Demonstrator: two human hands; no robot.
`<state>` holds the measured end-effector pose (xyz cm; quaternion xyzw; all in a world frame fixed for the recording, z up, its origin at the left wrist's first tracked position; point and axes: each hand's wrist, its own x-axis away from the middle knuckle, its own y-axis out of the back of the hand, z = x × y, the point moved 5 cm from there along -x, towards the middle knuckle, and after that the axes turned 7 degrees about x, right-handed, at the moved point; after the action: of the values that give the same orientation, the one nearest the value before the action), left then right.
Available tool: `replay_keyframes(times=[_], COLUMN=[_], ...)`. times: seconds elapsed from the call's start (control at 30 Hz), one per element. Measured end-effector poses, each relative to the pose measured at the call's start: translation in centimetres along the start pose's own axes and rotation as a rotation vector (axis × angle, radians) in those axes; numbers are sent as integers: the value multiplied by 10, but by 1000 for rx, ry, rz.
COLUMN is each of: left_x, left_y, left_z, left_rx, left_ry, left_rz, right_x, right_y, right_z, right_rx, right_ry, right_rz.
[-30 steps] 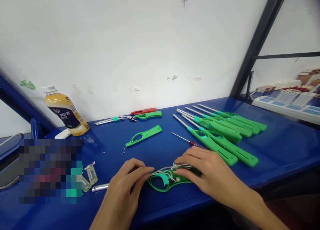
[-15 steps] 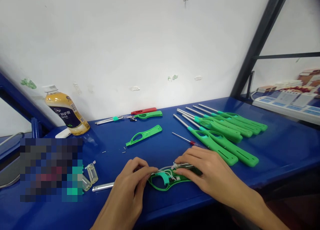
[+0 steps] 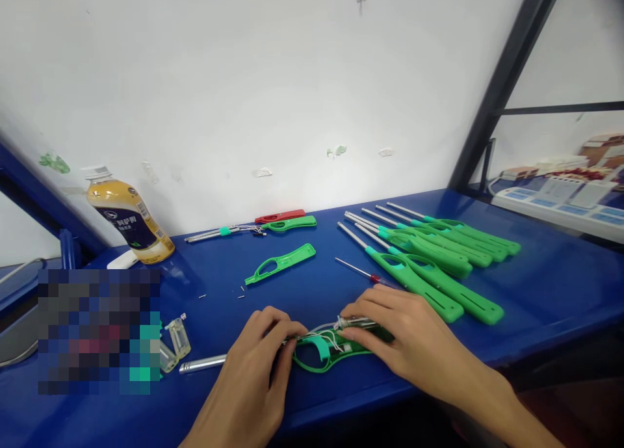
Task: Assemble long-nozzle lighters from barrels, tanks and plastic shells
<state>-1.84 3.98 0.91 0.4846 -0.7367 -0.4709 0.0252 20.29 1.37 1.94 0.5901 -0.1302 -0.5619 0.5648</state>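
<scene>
An opened green utility lighter [image 3: 316, 366] lies near the table's front edge, with its white wires and teal trigger showing. My left hand [image 3: 258, 363] is closed around its neck, fingertips at the wires. From under that hand the silver tube [image 3: 202, 363] sticks out to the left. At the handle end, my right hand [image 3: 394, 328] pinches a clear part with a metal valve, lying along the shell; its fingers hide most of that part. A loose green half shell [image 3: 283, 264] and small screws [image 3: 241, 296] lie beyond my hands. Behind my right hand is a red-handled screwdriver [image 3: 358, 270].
Several closed green lighters [image 3: 439, 266] lie at the right. By the wall are a red shell [image 3: 280, 216] and other lighter parts. At the left stand a yellow drink bottle [image 3: 131, 214] and, nearer, clear fuel tanks [image 3: 179, 337] beside a pixelated patch. A power strip [image 3: 565, 204] is far right.
The fingers of my left hand have shifted slightly right and curled closer to the lighter's neck. My right hand stays in place.
</scene>
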Motion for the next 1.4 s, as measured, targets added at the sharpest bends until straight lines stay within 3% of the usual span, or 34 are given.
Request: replay_keyframes(times=[0.93, 1.4], left_x=[-3, 0], left_y=[-1, -1], left_z=[-9, -13], left_rx=[-104, -118], left_ry=[-122, -105], left_rz=[13, 32], right_x=[-1, 1], right_y=[4, 2], right_z=[5, 6], right_rx=[-24, -27], right_ry=[-36, -40], right_rz=[50, 126])
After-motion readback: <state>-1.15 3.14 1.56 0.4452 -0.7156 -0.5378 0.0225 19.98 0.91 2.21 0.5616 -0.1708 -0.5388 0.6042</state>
